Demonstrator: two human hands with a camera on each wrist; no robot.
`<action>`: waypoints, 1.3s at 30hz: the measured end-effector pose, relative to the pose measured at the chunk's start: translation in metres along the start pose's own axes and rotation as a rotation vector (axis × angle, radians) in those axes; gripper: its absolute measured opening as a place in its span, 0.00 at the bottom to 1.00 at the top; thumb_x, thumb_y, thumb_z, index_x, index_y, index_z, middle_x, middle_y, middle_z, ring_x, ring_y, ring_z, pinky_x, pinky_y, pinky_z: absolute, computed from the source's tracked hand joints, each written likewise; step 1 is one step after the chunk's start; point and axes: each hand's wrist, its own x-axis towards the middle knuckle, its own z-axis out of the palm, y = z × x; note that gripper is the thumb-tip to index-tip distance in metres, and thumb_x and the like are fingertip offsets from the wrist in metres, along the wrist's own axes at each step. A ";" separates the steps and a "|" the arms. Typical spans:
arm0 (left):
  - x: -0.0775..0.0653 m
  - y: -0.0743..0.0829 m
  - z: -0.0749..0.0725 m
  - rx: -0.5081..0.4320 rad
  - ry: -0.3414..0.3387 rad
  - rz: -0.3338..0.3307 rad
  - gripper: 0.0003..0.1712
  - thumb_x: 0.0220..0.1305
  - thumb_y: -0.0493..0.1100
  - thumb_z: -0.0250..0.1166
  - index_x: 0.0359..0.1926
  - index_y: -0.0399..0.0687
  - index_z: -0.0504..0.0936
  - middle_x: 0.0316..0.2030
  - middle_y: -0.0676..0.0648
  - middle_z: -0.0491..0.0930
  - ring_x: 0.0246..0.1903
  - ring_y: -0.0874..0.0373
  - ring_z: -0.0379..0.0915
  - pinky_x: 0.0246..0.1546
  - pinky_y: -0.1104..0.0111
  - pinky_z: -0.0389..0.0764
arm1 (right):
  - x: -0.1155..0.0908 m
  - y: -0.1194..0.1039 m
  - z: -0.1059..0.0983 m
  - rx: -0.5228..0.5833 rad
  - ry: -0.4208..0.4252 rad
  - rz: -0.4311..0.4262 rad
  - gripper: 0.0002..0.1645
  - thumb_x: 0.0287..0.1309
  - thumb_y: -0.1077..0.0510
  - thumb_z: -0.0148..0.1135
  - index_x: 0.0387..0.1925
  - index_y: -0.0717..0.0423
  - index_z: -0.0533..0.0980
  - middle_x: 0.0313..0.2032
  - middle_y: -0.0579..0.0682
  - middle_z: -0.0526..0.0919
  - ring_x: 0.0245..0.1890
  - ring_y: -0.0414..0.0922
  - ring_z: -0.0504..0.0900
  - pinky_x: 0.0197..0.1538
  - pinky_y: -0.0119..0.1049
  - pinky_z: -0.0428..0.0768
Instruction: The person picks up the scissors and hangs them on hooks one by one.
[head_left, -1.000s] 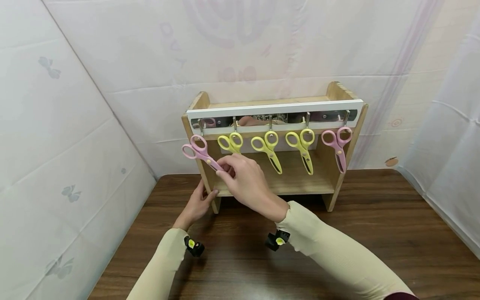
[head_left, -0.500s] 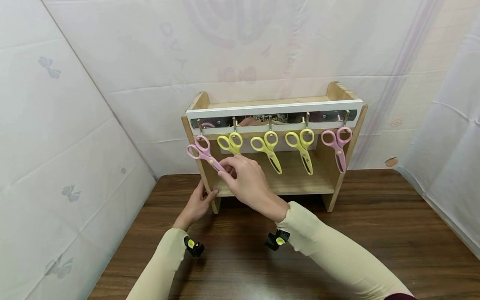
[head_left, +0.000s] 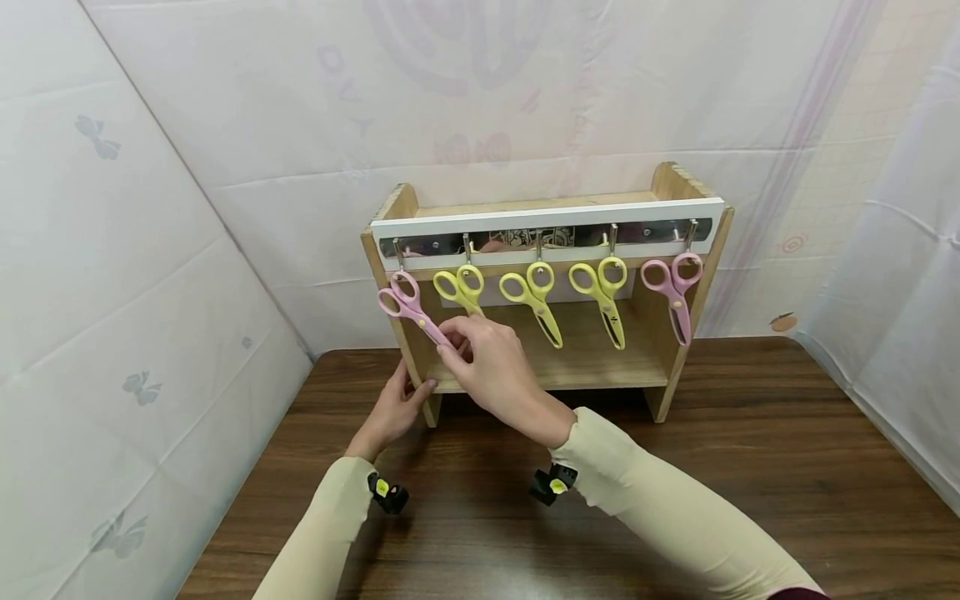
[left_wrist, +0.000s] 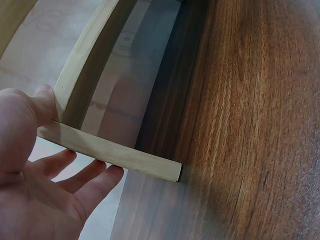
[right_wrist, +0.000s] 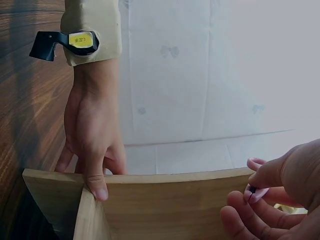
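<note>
My right hand (head_left: 491, 358) pinches the blade end of pink scissors (head_left: 422, 320) between thumb and fingers. The scissors slant, and their upper handle loop sits at the leftmost hook (head_left: 398, 250), apparently around it. Near my fingers, yellow scissors (head_left: 467, 297) hang from the second hook, their blades partly hidden. My left hand (head_left: 390, 418) grips the left side panel of a small wooden shelf (head_left: 592, 362). In the left wrist view, its thumb rests on the shelf board's front edge, with the fingers on the panel's outer face. The right wrist view shows only part of the pink scissors (right_wrist: 256, 194).
More yellow scissors (head_left: 544, 317) and another yellow pair (head_left: 609, 304) hang from the middle hooks. At the far right hang pink scissors (head_left: 678, 308). A white rail (head_left: 525, 222) carries the metal hook strip. The shelf stands on a dark wooden table (head_left: 480, 533), before cloth-covered walls.
The pink scissors in my right hand have shifted slightly right and become a little steeper, the loop settling under the leftmost hook. My left hand keeps its place on the shelf.
</note>
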 end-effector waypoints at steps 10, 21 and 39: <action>0.000 0.000 -0.001 -0.001 -0.006 -0.019 0.38 0.74 0.39 0.55 0.77 0.48 0.47 0.66 0.32 0.63 0.65 0.37 0.62 0.61 0.46 0.69 | -0.002 0.004 0.011 0.006 0.006 0.019 0.10 0.60 0.62 0.65 0.44 0.56 0.81 0.31 0.45 0.84 0.25 0.35 0.81 0.31 0.26 0.78; 0.000 0.001 -0.001 -0.001 -0.007 -0.004 0.37 0.74 0.39 0.54 0.77 0.47 0.47 0.66 0.32 0.63 0.64 0.36 0.62 0.60 0.45 0.69 | -0.007 0.012 0.029 -0.091 0.071 -0.052 0.24 0.63 0.64 0.61 0.59 0.53 0.69 0.28 0.44 0.81 0.23 0.35 0.77 0.23 0.27 0.74; 0.012 -0.038 0.003 0.019 0.013 0.008 0.39 0.74 0.50 0.55 0.77 0.62 0.44 0.68 0.39 0.62 0.66 0.41 0.62 0.62 0.46 0.67 | -0.015 0.021 0.043 -0.230 0.087 -0.119 0.09 0.67 0.61 0.57 0.46 0.48 0.79 0.38 0.45 0.81 0.20 0.37 0.72 0.20 0.28 0.71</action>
